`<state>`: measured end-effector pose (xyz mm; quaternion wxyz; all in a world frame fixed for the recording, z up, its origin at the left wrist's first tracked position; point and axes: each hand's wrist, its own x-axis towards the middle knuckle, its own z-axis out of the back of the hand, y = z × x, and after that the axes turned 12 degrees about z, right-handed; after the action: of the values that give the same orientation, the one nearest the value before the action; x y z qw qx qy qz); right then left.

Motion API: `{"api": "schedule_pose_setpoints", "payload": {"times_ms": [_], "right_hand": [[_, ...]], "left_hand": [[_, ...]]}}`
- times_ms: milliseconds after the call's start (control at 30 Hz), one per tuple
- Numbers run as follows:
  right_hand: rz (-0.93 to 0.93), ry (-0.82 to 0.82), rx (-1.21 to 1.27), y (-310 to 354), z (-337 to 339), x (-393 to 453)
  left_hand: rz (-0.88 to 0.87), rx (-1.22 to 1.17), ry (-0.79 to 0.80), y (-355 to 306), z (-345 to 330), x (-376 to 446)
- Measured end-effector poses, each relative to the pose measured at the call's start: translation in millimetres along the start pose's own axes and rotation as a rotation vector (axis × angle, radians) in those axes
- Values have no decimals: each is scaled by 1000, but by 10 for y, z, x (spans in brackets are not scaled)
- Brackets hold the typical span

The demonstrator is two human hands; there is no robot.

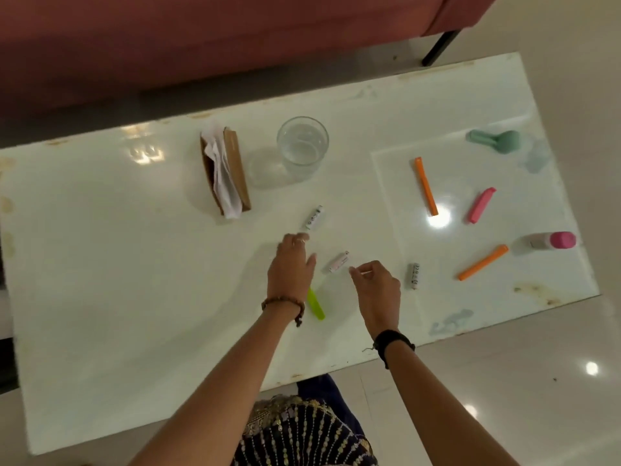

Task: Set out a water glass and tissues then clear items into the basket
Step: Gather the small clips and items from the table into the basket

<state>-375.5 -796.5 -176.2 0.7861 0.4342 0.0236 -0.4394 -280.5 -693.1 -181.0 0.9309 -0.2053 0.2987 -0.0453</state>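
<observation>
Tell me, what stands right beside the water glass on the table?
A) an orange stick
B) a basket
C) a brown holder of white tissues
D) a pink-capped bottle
C: the brown tissue holder stands just left of the water glass near the far edge of the table, with no other item as close to the glass.

Home living room: pink sofa (201, 38), low white table (117, 264), tiled floor (537, 381).

One water glass (302, 148) and one tissue holder (225, 171) are seen. Three batteries (314, 217) (339, 261) (413, 276), two orange sticks (425, 186) (483, 262), one pink stick (482, 205), one green stick (316, 304), one pink-capped bottle (551, 240) and one teal object (494, 138) are counted.
</observation>
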Motion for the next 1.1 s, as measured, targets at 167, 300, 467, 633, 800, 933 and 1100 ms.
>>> {"api": "schedule_pose_setpoints", "payload": {"times_ms": [167,300,467,633,800,933,1100], "right_hand": [[-79,26,22,16,-160,289],[-70,74,-42,57,-228,375],[-43,61,7,155,-179,294],[-24,7,181,435,-174,-51],[89,120,277,963,-435,-617],[160,244,309,1534,-937,-1168],[309,448,357,2276,-1798,-1945]], "left_hand": [[26,77,-77,-204,-32,503],[-11,125,-113,-274,-82,637],[21,-18,-87,-224,-50,486],[79,-286,-94,47,238,77],[169,-491,-173,650,804,-380],[294,-563,-279,1382,1404,-762],[426,-596,-463,2527,2169,-1269]]}}
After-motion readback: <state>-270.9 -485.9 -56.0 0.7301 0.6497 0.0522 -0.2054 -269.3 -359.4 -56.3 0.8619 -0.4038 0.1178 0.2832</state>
